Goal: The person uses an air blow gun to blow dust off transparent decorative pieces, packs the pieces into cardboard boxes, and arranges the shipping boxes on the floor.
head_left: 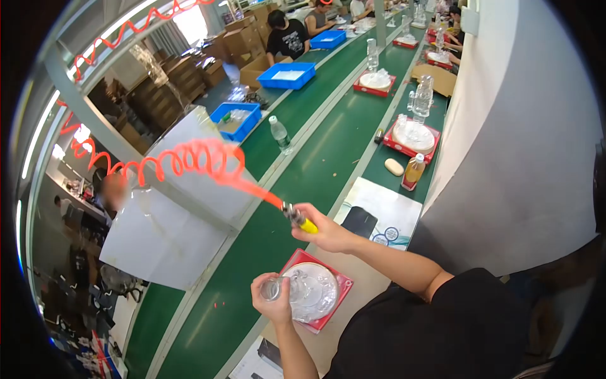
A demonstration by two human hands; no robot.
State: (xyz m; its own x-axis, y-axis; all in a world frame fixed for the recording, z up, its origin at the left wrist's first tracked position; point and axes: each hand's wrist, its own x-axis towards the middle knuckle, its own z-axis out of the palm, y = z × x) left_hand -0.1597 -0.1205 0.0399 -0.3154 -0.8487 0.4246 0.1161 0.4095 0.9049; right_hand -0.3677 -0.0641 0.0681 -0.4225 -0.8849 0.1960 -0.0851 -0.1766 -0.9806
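Note:
A clear glass piece (271, 289) is in my left hand (275, 302), its round opening turned toward the camera. Its far side overlaps a white round turntable (325, 294) covered with clear plastic, which rests on a red square base (344, 287). Where glass ends and plastic begins is hard to tell. Farther forward, my right hand (325, 230) is closed around a yellow and metal air gun (305, 222). A red coiled hose (202, 158) runs from the gun to the upper left.
Green work surface (315, 151) with pale rails. Beyond my right hand are a printed sheet (379, 208), a drink bottle (413, 172), a pale oval object (394, 167) and another turntable (413, 136) with glassware. Blue bins (287, 76) and seated people are farther off.

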